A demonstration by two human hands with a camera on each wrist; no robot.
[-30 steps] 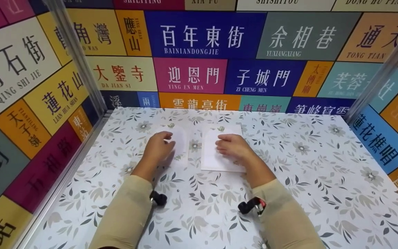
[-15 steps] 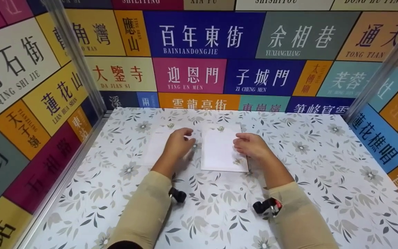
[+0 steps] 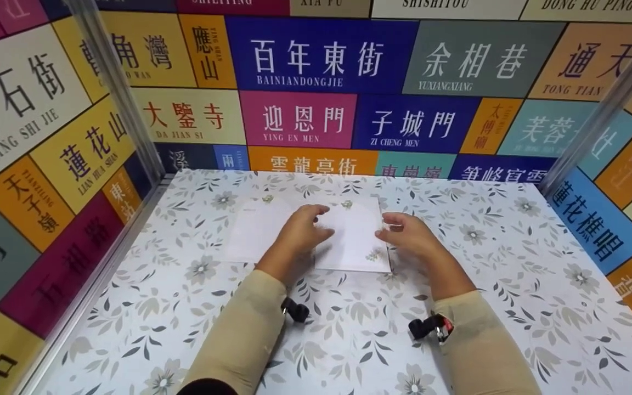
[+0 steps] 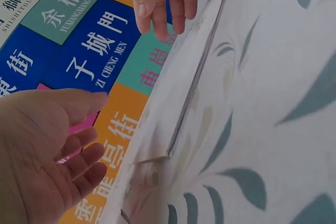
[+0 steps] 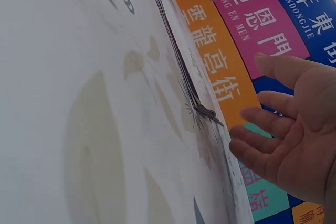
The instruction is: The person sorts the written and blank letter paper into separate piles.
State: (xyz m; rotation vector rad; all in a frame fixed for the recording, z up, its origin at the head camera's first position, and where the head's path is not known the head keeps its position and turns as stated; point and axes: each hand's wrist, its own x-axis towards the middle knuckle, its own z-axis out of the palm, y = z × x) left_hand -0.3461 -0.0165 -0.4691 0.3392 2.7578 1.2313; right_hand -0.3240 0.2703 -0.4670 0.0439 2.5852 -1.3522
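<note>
A thin white paper pad (image 3: 355, 236) printed with small flower sprigs lies flat mid-table in the head view. Left of it is a pale sheet (image 3: 247, 236) with a similar sprig at its top, its right part behind my left hand. My left hand (image 3: 302, 233) hovers at the pad's left edge, thumb and fingers spread apart around nothing. Beside the pad's right edge is my right hand (image 3: 412, 236), fingers loosely extended toward it. The left wrist view shows the pad's layered edge (image 4: 194, 85) between the two hands. Neither hand holds anything.
A floral-patterned cloth (image 3: 360, 351) covers the table. Panels with coloured street-name blocks (image 3: 321, 55) wall off the back and both sides, joined by metal corner posts (image 3: 121, 93). Small black wrist cameras (image 3: 297, 310) are strapped at both sleeves.
Both hands have moved right: the left from over the pale sheet to the pad's left edge, the right from over the pad to its right edge. The pad stays in place.
</note>
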